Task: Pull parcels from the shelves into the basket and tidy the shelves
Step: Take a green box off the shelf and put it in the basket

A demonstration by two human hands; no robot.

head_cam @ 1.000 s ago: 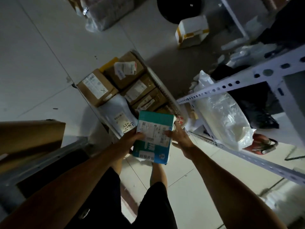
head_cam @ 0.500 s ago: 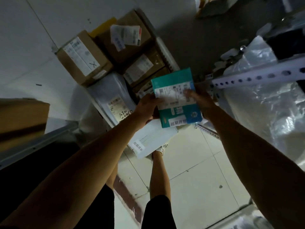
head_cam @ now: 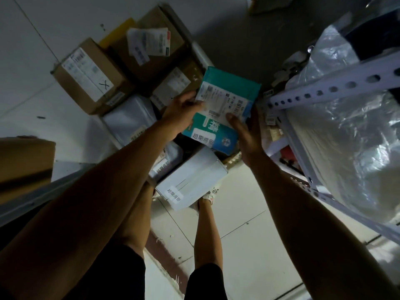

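Teal parcel (head_cam: 225, 100) moved further over basket (head_cam: 200, 55) | both hands gripping

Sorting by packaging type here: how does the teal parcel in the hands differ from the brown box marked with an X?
The teal parcel is a soft, flat printed pack; the brown box is stiff, blocky plain cardboard. The teal parcel is held up, gripped by the left hand and right hand; the brown box rests among other parcels, untouched. Only the brown box carries a handwritten X. Both bear a white shipping label.
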